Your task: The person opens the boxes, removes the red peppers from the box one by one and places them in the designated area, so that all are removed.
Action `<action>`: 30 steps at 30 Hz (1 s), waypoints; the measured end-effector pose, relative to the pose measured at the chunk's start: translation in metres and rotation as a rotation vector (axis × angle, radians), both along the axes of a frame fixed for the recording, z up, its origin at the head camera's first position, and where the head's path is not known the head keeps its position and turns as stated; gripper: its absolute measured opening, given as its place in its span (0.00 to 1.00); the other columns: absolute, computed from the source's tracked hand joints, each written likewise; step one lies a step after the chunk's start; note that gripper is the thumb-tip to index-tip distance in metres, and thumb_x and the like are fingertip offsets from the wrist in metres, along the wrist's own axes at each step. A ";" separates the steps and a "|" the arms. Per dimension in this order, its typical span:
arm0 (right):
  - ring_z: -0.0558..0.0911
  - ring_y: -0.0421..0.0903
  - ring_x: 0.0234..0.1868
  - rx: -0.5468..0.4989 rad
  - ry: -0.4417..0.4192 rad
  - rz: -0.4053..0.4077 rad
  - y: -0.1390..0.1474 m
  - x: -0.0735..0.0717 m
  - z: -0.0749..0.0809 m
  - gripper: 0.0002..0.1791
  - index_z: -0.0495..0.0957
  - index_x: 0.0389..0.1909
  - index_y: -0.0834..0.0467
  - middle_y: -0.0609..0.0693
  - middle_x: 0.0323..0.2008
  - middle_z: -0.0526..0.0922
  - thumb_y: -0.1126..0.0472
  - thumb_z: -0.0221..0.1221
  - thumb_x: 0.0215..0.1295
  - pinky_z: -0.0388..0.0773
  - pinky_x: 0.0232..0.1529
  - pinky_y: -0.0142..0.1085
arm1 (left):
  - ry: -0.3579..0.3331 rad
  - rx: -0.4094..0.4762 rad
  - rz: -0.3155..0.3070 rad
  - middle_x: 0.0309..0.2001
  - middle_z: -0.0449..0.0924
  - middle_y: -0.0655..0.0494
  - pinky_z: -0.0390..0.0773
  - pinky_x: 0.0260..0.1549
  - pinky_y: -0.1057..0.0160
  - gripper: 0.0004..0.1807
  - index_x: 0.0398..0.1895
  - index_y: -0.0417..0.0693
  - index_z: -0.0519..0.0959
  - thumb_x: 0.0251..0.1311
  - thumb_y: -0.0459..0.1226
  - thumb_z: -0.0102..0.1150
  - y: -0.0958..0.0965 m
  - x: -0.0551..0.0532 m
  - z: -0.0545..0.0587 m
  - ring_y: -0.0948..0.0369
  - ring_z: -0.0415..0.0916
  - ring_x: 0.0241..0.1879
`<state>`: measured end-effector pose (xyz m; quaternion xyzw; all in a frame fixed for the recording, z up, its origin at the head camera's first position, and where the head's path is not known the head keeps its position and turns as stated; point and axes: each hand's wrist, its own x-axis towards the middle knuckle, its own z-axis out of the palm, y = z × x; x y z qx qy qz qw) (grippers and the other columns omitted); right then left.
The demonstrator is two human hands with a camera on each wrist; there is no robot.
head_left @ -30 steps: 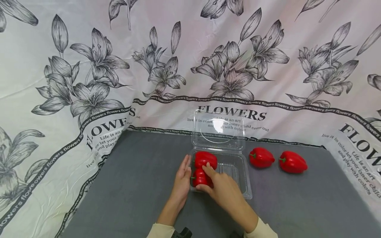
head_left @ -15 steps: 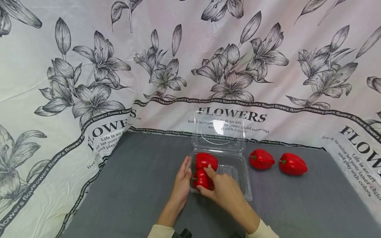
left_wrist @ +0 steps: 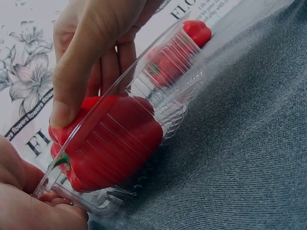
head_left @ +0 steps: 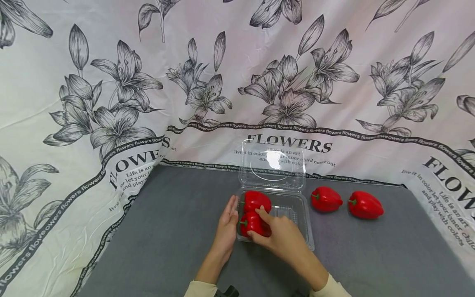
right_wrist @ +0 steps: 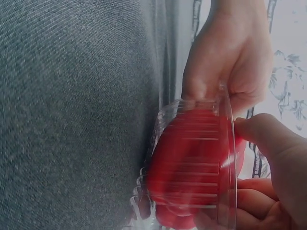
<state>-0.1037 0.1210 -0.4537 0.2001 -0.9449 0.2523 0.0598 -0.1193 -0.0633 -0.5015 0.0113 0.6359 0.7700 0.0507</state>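
A clear plastic clamshell container (head_left: 311,236) sits on the grey cloth, its lid (head_left: 256,177) raised at the back. Two red bell peppers lie in its left half, green stems toward the left: a far pepper (head_left: 256,200) and a near pepper (head_left: 252,225). My right hand (head_left: 283,237) grips the near pepper from above, thumb on its front side and fingers across its far side. Along the container's left wall my left hand (head_left: 226,227) rests with extended fingers. In the left wrist view, the near pepper (left_wrist: 115,143) shows through the ribbed plastic wall.
Two more red peppers, a closer one (head_left: 326,199) and a farther one (head_left: 365,204), lie on the cloth right of the container. A flower-printed curtain (head_left: 208,140) borders the table (head_left: 178,218) at the back and on both sides.
The near pepper and my right hand have shifted slightly to the right. My left hand stays at the container's left wall. The head view has tilted a little.
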 end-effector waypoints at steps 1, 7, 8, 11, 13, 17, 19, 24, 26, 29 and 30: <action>0.65 0.33 0.14 -0.007 -0.007 0.002 0.001 0.000 0.000 0.37 0.81 0.67 0.61 0.37 0.11 0.65 0.45 0.75 0.61 0.67 0.16 0.27 | 0.001 0.000 0.002 0.86 0.49 0.49 0.48 0.80 0.42 0.34 0.87 0.48 0.48 0.84 0.34 0.43 0.000 0.000 0.000 0.45 0.42 0.85; 0.62 0.32 0.13 -0.035 -0.026 0.014 0.005 -0.001 0.001 0.38 0.80 0.67 0.62 0.36 0.11 0.63 0.45 0.75 0.61 0.63 0.14 0.27 | 0.003 0.001 0.003 0.86 0.49 0.49 0.48 0.80 0.41 0.34 0.87 0.47 0.48 0.83 0.34 0.43 0.000 0.001 0.000 0.44 0.41 0.85; 0.61 0.32 0.13 -0.040 -0.028 0.019 0.005 -0.001 0.002 0.38 0.80 0.68 0.62 0.37 0.11 0.63 0.45 0.75 0.61 0.63 0.14 0.28 | 0.002 0.002 0.003 0.86 0.49 0.49 0.48 0.80 0.41 0.34 0.87 0.47 0.48 0.84 0.34 0.43 0.000 0.001 0.000 0.44 0.41 0.85; 0.59 0.31 0.12 -0.055 -0.040 0.033 0.006 -0.001 0.002 0.38 0.80 0.67 0.62 0.38 0.11 0.63 0.45 0.74 0.63 0.62 0.14 0.28 | 0.003 0.002 0.005 0.86 0.49 0.49 0.48 0.80 0.41 0.34 0.87 0.47 0.48 0.83 0.34 0.43 0.000 0.001 0.000 0.44 0.42 0.85; 0.59 0.31 0.12 -0.070 -0.052 0.035 0.007 -0.001 0.004 0.37 0.81 0.67 0.62 0.40 0.11 0.64 0.45 0.74 0.63 0.62 0.14 0.28 | 0.000 0.001 0.008 0.85 0.50 0.49 0.49 0.80 0.41 0.34 0.87 0.47 0.48 0.83 0.34 0.44 0.000 0.001 0.001 0.43 0.42 0.84; 0.61 0.32 0.13 -0.097 -0.067 0.035 0.009 -0.002 0.006 0.36 0.81 0.66 0.63 0.41 0.12 0.66 0.46 0.75 0.62 0.65 0.14 0.28 | -0.005 -0.002 0.011 0.85 0.50 0.49 0.50 0.80 0.41 0.34 0.87 0.47 0.48 0.83 0.34 0.44 0.000 0.001 0.001 0.43 0.42 0.84; 0.62 0.32 0.13 -0.106 -0.073 0.035 0.009 -0.001 0.006 0.37 0.81 0.66 0.63 0.40 0.12 0.67 0.46 0.75 0.62 0.66 0.14 0.28 | -0.008 -0.004 0.012 0.85 0.50 0.49 0.50 0.80 0.41 0.34 0.87 0.47 0.48 0.83 0.34 0.44 0.000 0.001 0.001 0.43 0.42 0.84; 0.65 0.32 0.14 -0.120 -0.080 0.026 0.009 0.000 0.009 0.37 0.81 0.67 0.62 0.39 0.13 0.70 0.46 0.75 0.62 0.69 0.16 0.28 | -0.006 -0.006 0.014 0.85 0.51 0.49 0.51 0.80 0.41 0.34 0.87 0.47 0.49 0.83 0.34 0.45 0.000 0.002 0.001 0.42 0.42 0.84; 0.68 0.33 0.16 -0.127 -0.073 0.023 0.009 0.001 0.010 0.37 0.81 0.67 0.62 0.39 0.15 0.71 0.47 0.76 0.61 0.71 0.17 0.28 | -0.003 -0.007 0.014 0.85 0.51 0.49 0.51 0.80 0.41 0.35 0.87 0.47 0.48 0.83 0.35 0.45 0.000 0.002 0.001 0.43 0.43 0.84; 0.71 0.33 0.18 -0.131 -0.056 0.021 0.009 0.002 0.013 0.36 0.81 0.67 0.62 0.38 0.16 0.73 0.48 0.76 0.61 0.73 0.19 0.28 | -0.001 -0.005 0.014 0.85 0.51 0.49 0.50 0.80 0.41 0.34 0.87 0.47 0.48 0.83 0.35 0.45 0.000 0.001 0.001 0.43 0.43 0.84; 0.71 0.33 0.18 -0.133 -0.050 0.021 0.009 0.002 0.014 0.36 0.81 0.67 0.62 0.38 0.16 0.74 0.48 0.76 0.61 0.73 0.19 0.28 | 0.000 -0.006 0.015 0.85 0.51 0.49 0.50 0.80 0.41 0.34 0.87 0.47 0.48 0.83 0.35 0.45 0.000 0.001 0.001 0.43 0.43 0.84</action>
